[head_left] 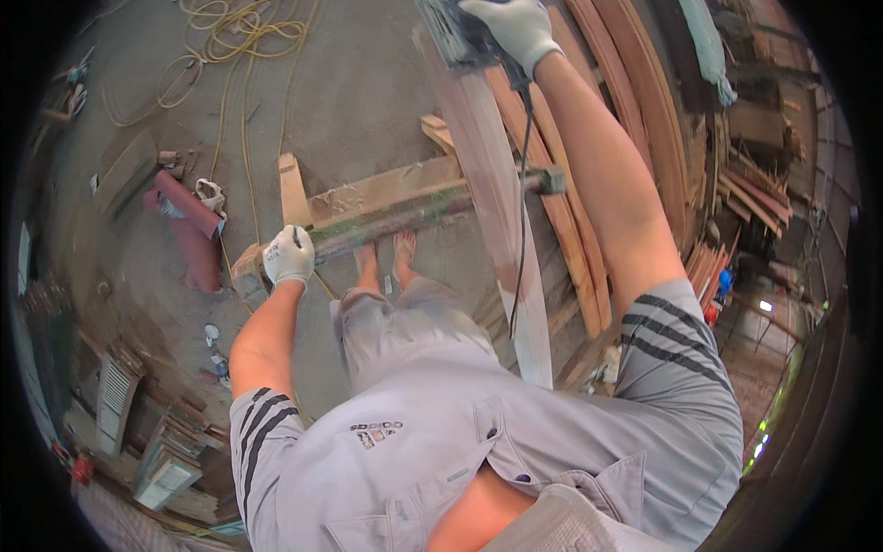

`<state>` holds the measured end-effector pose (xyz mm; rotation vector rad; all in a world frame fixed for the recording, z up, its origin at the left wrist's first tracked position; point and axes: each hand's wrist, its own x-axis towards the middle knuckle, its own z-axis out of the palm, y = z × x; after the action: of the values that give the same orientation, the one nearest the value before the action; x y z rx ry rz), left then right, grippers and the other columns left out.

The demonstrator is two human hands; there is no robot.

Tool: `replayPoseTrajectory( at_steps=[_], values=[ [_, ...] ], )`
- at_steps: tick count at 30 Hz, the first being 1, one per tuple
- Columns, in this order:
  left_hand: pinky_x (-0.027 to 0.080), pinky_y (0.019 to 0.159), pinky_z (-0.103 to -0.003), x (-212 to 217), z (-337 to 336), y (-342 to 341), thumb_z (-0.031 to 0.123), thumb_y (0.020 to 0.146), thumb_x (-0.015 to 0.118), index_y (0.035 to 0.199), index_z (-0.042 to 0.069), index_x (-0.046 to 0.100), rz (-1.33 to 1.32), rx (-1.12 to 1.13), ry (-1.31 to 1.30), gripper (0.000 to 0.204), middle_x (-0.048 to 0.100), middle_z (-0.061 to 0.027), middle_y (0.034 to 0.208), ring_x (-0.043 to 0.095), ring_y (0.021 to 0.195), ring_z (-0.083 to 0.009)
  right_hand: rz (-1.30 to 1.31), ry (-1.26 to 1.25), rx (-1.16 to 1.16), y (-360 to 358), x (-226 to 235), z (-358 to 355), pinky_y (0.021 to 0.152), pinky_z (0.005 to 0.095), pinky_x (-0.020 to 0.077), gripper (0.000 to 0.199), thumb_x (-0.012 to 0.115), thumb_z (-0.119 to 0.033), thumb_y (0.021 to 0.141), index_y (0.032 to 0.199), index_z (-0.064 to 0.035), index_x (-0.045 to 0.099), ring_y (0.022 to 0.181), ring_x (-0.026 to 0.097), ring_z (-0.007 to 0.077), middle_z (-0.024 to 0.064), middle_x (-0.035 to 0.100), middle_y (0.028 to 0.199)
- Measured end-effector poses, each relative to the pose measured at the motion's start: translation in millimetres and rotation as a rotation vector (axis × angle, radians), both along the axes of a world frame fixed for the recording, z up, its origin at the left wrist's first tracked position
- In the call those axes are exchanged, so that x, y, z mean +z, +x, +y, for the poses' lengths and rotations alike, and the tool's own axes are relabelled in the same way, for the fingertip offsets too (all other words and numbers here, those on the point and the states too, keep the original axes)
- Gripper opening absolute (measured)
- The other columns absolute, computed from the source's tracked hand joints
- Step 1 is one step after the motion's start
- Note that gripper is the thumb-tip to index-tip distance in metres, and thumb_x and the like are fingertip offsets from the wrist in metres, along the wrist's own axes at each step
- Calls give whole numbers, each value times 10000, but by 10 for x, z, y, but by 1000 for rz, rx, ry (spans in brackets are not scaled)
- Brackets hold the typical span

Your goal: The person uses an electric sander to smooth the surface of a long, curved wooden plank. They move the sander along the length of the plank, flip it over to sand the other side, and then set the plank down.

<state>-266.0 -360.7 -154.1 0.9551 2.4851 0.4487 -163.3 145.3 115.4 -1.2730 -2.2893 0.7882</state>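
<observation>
While the right hand [517, 32] clamps a power tool [458, 39] at the far end of a board [487, 175], the left hand [290, 255] touches the trestle [395, 221] near its left end, its grip impossible to tell.

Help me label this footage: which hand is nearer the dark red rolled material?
Left. The left hand is at the beam, just right of the rolled material; the right hand is farther off, on the power tool.

Right grip [517, 29] far forward on near-straight arm [609, 170], left grip [290, 255] closer in.
</observation>
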Motion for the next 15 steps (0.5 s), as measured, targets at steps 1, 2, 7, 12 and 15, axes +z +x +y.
replayPoseTrajectory(
  at_steps=[1, 2, 7, 12, 15],
  values=[
    [573, 858, -540, -26, -21, -10, 354, 1064, 617, 938, 94, 735, 15, 5, 4, 312, 796, -169, 934, 769, 907, -407, -30, -13, -24, -6, 32, -76, 1037, 455, 602, 664, 926, -360, 832, 1386, -79, 690, 1192, 777, 373, 210, 809, 1239],
    [574, 858, -538, -51, -36, -3, 356, 1064, 616, 939, 93, 736, 29, 7, 9, 315, 797, -169, 934, 769, 903, -409, -61, -25, -49, 56, 69, -149, 1039, 448, 602, 645, 943, -357, 809, 1344, -85, 704, 1193, 777, 360, 200, 808, 1243],
    [576, 877, -554, 65, 27, -20, 387, 1088, 581, 1033, 109, 770, -45, -3, -104, 341, 813, -181, 1046, 768, 993, -437, -161, -36, -11, 1306, -68, -831, 1104, 456, 582, 975, 930, -501, 807, 1570, -5, 581, 1263, 766, 362, 215, 786, 1365],
    [577, 839, -566, 18, 32, -4, 379, 1078, 592, 950, 99, 742, 13, -4, -43, 343, 802, -183, 968, 772, 928, -432, -80, -205, -211, 2651, 224, -2198, 1100, 399, 586, 880, 972, -248, 841, 1577, -1, 557, 1272, 763, 259, 162, 792, 1361],
    [575, 840, -566, 41, 35, 2, 382, 1079, 588, 946, 97, 740, -3, 14, -30, 349, 801, -188, 973, 770, 939, -435, -98, -243, -367, 3626, 175, -2951, 1117, 398, 582, 878, 963, -167, 845, 1594, -10, 534, 1272, 761, 253, 165, 785, 1365]
  ],
)
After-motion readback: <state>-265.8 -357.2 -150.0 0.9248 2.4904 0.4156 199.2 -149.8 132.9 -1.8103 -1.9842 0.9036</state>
